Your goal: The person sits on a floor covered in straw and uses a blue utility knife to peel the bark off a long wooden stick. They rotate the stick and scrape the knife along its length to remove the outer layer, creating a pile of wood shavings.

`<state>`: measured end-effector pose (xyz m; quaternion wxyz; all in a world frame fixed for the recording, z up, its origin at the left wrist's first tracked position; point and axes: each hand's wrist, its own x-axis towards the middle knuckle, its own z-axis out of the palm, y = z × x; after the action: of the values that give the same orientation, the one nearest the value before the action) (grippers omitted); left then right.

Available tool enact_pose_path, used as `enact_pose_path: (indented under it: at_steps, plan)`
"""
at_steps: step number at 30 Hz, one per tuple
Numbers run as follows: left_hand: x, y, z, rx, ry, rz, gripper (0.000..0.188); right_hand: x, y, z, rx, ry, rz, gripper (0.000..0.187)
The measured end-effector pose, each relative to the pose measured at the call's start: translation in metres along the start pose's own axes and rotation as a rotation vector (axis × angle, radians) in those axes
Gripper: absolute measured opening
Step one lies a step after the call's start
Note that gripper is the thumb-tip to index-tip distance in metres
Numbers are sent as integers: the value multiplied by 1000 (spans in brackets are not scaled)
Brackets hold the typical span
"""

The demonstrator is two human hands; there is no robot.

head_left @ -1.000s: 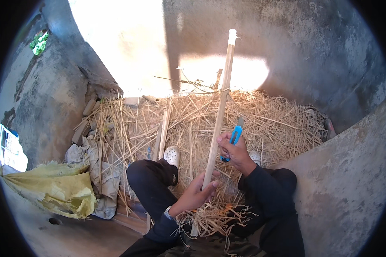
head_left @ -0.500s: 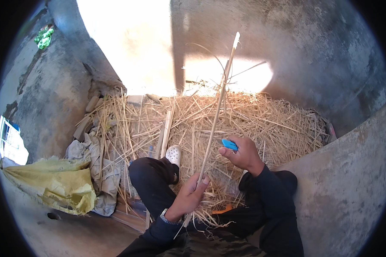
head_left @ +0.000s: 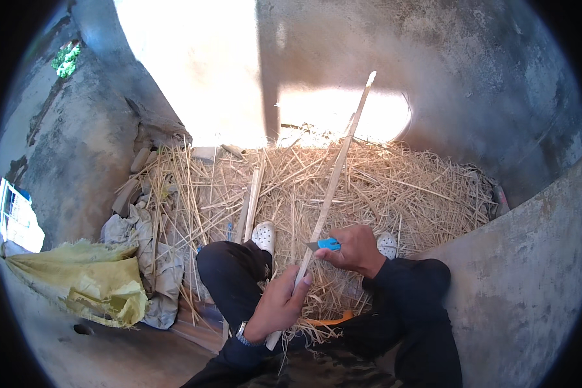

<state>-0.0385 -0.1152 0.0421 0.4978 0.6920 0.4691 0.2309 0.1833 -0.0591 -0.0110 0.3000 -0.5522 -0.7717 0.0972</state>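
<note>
My left hand (head_left: 277, 305), with a watch at the wrist, is closed around the lower part of a long, flat bamboo strip (head_left: 334, 183). The strip slants up and away to the right, its pale tip in front of the sunlit wall, and its near end sticks out below my hand. In my right hand (head_left: 358, 251) I grip a utility knife (head_left: 329, 244) with a blue handle. Its short blade lies at the strip's edge, a little above my left hand; whether it cuts in, I cannot tell.
Straw-like shavings (head_left: 427, 194) cover the ground ahead, with pale slats (head_left: 252, 200) among them. Left lie a torn yellow sack (head_left: 77, 278) and grey cloth (head_left: 165, 291). An orange thing (head_left: 330, 320) shows near my lap. A low concrete wall (head_left: 511, 278) stands right.
My right hand has moved down and left, bringing the knife to the strip. The strip has turned its broad face up, its tip now lower and farther right. Thin curling slivers beside it no longer show.
</note>
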Motion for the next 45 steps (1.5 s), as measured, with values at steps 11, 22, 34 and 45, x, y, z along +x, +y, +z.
enact_pose_path:
  at_steps: [11, 22, 34, 45]
  plan:
    - [-8, 3, -6, -40, -45, 42, 22, 6, 8, 3, -113, 143, -59, 73]
    - [-26, -1, -15, -65, -98, 17, 21, 8, 19, 0, -121, 175, -4, 73]
    - [-45, 4, -7, -189, -229, -33, 20, 54, 109, -48, -354, 213, 388, 68]
    - [-4, -16, -6, -692, -210, -348, 36, 29, 35, -41, 14, -265, 234, 75]
